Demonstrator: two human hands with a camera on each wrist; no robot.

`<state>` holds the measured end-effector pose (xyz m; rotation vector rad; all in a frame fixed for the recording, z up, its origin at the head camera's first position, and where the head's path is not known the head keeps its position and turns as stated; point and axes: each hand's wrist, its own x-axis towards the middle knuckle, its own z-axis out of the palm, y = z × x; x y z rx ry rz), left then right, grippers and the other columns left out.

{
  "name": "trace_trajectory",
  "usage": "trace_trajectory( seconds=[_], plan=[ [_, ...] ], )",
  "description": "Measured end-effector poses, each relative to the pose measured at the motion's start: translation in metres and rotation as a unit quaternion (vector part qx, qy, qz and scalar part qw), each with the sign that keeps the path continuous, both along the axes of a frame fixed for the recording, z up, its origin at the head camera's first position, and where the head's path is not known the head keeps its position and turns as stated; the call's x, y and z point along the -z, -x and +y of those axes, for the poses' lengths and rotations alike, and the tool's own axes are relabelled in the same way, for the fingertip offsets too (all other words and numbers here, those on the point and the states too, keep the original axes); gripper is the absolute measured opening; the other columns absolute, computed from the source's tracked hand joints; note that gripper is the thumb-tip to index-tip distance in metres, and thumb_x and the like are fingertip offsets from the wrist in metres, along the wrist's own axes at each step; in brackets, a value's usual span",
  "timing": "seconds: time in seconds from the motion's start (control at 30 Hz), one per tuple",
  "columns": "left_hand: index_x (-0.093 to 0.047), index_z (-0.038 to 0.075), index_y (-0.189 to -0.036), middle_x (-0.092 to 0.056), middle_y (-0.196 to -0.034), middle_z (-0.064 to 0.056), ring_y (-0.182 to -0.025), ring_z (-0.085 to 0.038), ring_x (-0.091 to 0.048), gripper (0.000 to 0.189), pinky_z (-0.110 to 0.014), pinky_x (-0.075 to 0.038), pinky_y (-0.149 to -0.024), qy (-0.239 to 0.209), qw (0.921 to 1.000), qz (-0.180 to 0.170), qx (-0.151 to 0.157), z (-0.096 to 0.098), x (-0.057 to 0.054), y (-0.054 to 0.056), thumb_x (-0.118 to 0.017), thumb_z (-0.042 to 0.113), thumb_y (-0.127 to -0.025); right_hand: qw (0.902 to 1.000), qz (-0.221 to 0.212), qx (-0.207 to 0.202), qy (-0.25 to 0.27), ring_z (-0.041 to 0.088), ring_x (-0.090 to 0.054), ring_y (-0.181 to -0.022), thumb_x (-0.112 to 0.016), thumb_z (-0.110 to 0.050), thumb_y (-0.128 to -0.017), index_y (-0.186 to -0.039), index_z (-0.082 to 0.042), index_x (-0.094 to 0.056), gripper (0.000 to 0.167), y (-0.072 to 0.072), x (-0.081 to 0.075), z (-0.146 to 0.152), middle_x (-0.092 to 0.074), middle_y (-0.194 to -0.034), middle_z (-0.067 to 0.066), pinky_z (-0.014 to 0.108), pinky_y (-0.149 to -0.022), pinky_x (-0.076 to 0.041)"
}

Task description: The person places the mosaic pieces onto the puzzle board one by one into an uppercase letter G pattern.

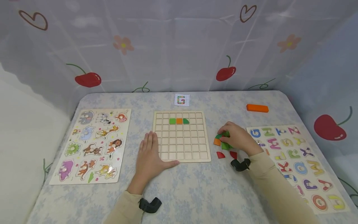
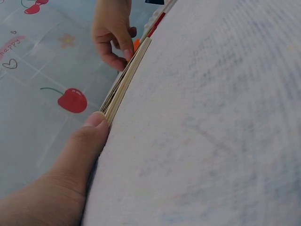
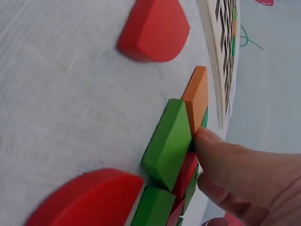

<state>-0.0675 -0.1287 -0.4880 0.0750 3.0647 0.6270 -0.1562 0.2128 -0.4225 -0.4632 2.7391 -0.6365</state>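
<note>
A square wooden grid board [image 1: 184, 141] lies mid-table, with a light green square [image 1: 172, 121], an orange square [image 1: 179, 121] and a dark green quarter-round piece [image 1: 185, 121] in its second row. My left hand [image 1: 149, 152] rests along its left side, fingers straight, thumb stretched along the near edge. Right of the board, my right hand [image 1: 236, 137] reaches over a cluster of blocks, thumb and fingers bent. In the right wrist view the thumb touches the cluster beside an orange block [image 3: 196, 96] and a green block [image 3: 168, 141]; whether it grips a piece is hidden.
Red quarter-round blocks [image 1: 220, 155] lie near the cluster. A pattern card [image 1: 182, 100] lies behind the board. An animal puzzle [image 1: 90, 146] is at left, a letter puzzle [image 1: 299, 165] at right, partly under the right sleeve. An orange bar [image 1: 257, 108] lies at the back right.
</note>
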Motion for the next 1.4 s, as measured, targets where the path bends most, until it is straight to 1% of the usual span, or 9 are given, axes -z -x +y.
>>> trace_trajectory(
  seconds=[0.17,0.23,0.5,0.63,0.73,0.8,1.03,1.17,1.4],
  plan=[
    [-0.005,0.004,-0.159,-0.003,-0.168,-0.014,-0.156,-0.029,0.000,0.148,-0.048,-0.010,-0.127,-0.002,1.0000,0.000,-0.001,0.000,0.001,0.000,-0.053,0.098,-0.056,0.9997,-0.001,-0.006,0.025,0.025,-0.057,-0.093,-0.072,-0.012,-0.091,-0.107,-0.007,-0.070,0.017,0.002,0.005,0.003,-0.061,-0.111,0.011,0.045,-0.086,-0.053],
    [-0.006,0.004,-0.159,-0.004,-0.168,-0.014,-0.156,-0.029,-0.001,0.148,-0.049,-0.010,-0.127,-0.002,1.0000,0.001,-0.001,0.000,0.001,0.000,-0.053,0.098,-0.056,0.9994,-0.003,-0.004,0.033,0.024,-0.056,-0.092,-0.072,-0.012,-0.091,-0.105,-0.009,-0.068,0.015,0.004,0.007,0.004,-0.061,-0.108,0.010,0.043,-0.085,-0.053],
    [-0.007,0.004,-0.159,-0.005,-0.168,-0.014,-0.156,-0.029,-0.001,0.148,-0.049,-0.011,-0.127,-0.008,1.0000,0.006,-0.001,0.000,0.000,-0.001,-0.053,0.098,-0.056,0.9975,-0.036,0.018,0.058,0.020,-0.050,-0.070,-0.072,-0.014,-0.091,-0.100,-0.015,-0.065,0.012,0.009,0.009,0.007,-0.066,-0.097,0.004,0.030,-0.062,-0.046],
    [-0.006,0.004,-0.159,-0.005,-0.168,-0.014,-0.156,-0.029,-0.002,0.148,-0.049,-0.011,-0.127,-0.009,0.9999,0.005,-0.002,0.000,0.001,-0.001,-0.053,0.099,-0.056,0.9955,-0.043,0.030,0.079,0.021,-0.049,-0.069,-0.071,-0.017,-0.092,-0.100,-0.017,-0.064,0.010,0.016,0.007,0.004,-0.064,-0.099,0.004,0.029,-0.057,-0.045],
    [-0.006,0.004,-0.159,-0.004,-0.168,-0.014,-0.156,-0.029,-0.001,0.148,-0.048,-0.011,-0.127,-0.007,1.0000,0.005,-0.004,0.000,0.001,-0.001,-0.052,0.099,-0.056,0.9937,-0.039,0.023,0.103,0.023,-0.049,-0.069,-0.070,-0.017,-0.093,-0.101,-0.017,-0.063,0.010,0.023,0.005,-0.003,-0.064,-0.101,0.005,0.030,-0.055,-0.045],
    [-0.006,0.004,-0.159,-0.004,-0.168,-0.013,-0.156,-0.029,-0.001,0.148,-0.048,-0.011,-0.127,-0.006,1.0000,0.005,-0.004,0.000,0.001,0.000,-0.052,0.099,-0.055,0.9923,-0.039,0.017,0.116,0.023,-0.049,-0.070,-0.069,-0.018,-0.094,-0.101,-0.019,-0.064,0.010,0.027,0.005,-0.012,-0.064,-0.102,0.004,0.030,-0.055,-0.045],
    [-0.009,0.003,-0.159,-0.007,-0.168,-0.015,-0.156,-0.029,-0.003,0.149,-0.048,-0.013,-0.127,-0.013,0.9999,0.009,-0.004,0.000,0.000,0.000,-0.053,0.099,-0.055,0.9856,-0.046,-0.006,0.162,0.022,-0.052,-0.080,-0.070,-0.019,-0.093,-0.103,-0.016,-0.064,0.012,0.048,0.004,-0.061,-0.064,-0.101,0.004,0.032,-0.071,-0.046],
    [-0.008,0.003,-0.159,-0.006,-0.168,-0.014,-0.156,-0.029,-0.002,0.149,-0.048,-0.013,-0.127,-0.007,1.0000,0.005,-0.005,0.000,0.001,-0.001,-0.053,0.099,-0.055,0.9800,-0.058,-0.024,0.189,0.023,-0.053,-0.079,-0.069,-0.017,-0.094,-0.105,-0.014,-0.065,0.013,0.058,0.003,-0.092,-0.063,-0.102,0.004,0.033,-0.070,-0.048],
    [-0.007,0.002,-0.159,-0.006,-0.168,-0.015,-0.156,-0.029,-0.002,0.149,-0.048,-0.012,-0.127,-0.005,0.9999,0.009,-0.004,0.000,0.000,-0.001,-0.057,0.097,-0.055,0.9795,-0.055,-0.051,0.187,0.020,-0.058,-0.094,-0.068,-0.016,-0.094,-0.103,-0.016,-0.065,0.009,0.070,0.007,-0.138,-0.063,-0.101,0.002,0.033,-0.079,-0.048]
  ],
)
